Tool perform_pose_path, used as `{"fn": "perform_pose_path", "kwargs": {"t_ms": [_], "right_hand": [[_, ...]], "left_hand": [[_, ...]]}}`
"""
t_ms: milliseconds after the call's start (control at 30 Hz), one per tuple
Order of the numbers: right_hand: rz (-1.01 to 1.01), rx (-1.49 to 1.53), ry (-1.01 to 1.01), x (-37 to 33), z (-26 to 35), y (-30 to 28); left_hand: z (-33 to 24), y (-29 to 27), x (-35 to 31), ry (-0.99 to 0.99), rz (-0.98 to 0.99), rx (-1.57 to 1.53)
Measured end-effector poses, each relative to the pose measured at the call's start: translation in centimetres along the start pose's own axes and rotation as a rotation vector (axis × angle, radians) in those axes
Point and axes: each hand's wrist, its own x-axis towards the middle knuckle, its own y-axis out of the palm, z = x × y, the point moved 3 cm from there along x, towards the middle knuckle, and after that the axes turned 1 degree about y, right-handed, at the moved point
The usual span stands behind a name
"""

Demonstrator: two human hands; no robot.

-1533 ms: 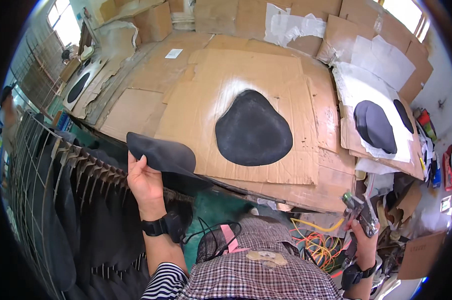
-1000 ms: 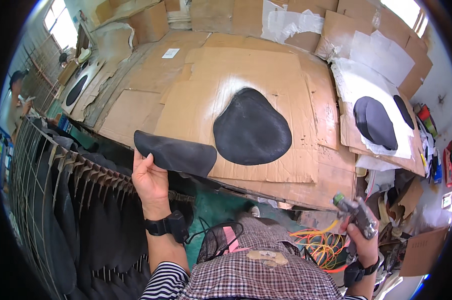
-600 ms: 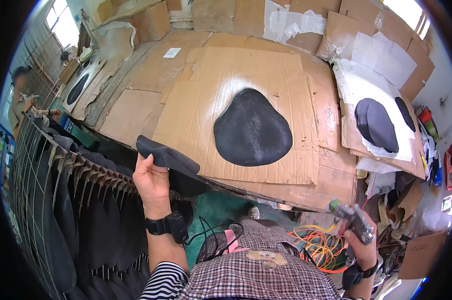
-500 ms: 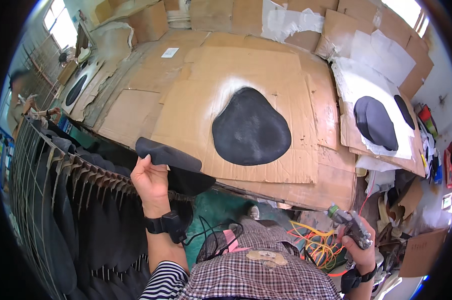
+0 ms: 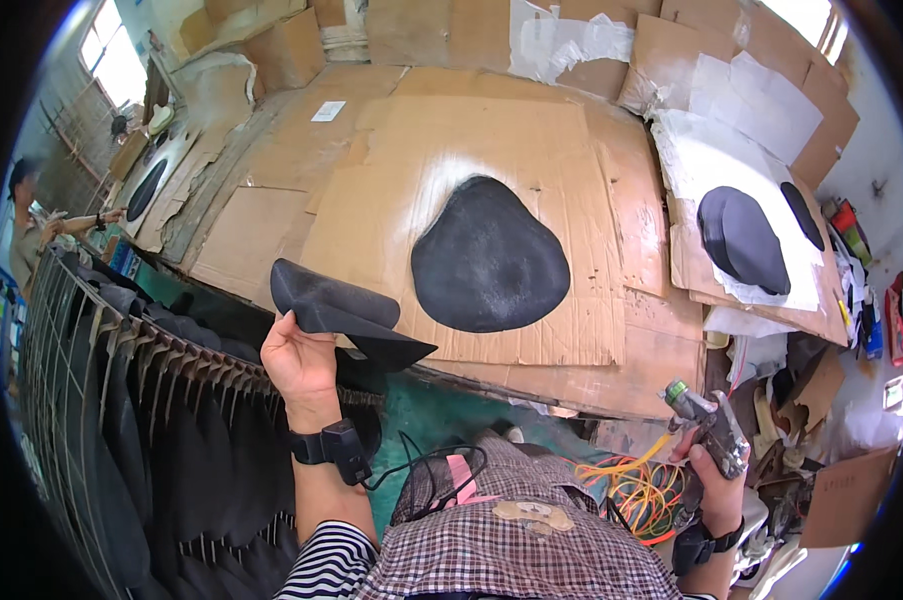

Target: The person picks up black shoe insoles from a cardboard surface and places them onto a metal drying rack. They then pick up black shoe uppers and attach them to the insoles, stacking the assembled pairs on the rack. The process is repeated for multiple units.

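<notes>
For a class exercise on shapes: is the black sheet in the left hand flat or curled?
Curled: the black sheet in the left hand rolls over on top, with a pointed flap sticking out below.

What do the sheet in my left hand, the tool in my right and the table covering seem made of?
Sheet: matte black, perhaps rubber, foam or fabric; it bends over. Tool: probably metal, worn grey with shiny spots. Table covering: brown cardboard, mostly dull, with creases and torn edges.

Black sheet (image 5: 333,295) now with pointed flap (image 5: 386,345)
</notes>
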Motion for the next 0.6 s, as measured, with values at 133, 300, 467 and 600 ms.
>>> {"fn": "perform_pose_path", "kwargs": {"t_ms": [133, 300, 467, 600], "right_hand": [[0.254, -0.010, 0.027, 0.4, 0.2, -1.0], [0.336, -0.175, 0.029, 0.7, 0.3, -5.5], [0.155, -0.058, -0.045, 2.6, 1.0, -8.2], [0.313, -0.015, -0.015, 3.9, 0.1, -9.0]], "left_hand": [[0.0, 1.2, -0.6, 0.075, 0.003, 0.066], [0.4, 2.0, -1.5, 0.108, 0.056, 0.059], [2.3, 3.6, -2.1, 0.120, 0.020, 0.122], [3.4, 6.3, -2.8, 0.171, -0.027, 0.152]]}}
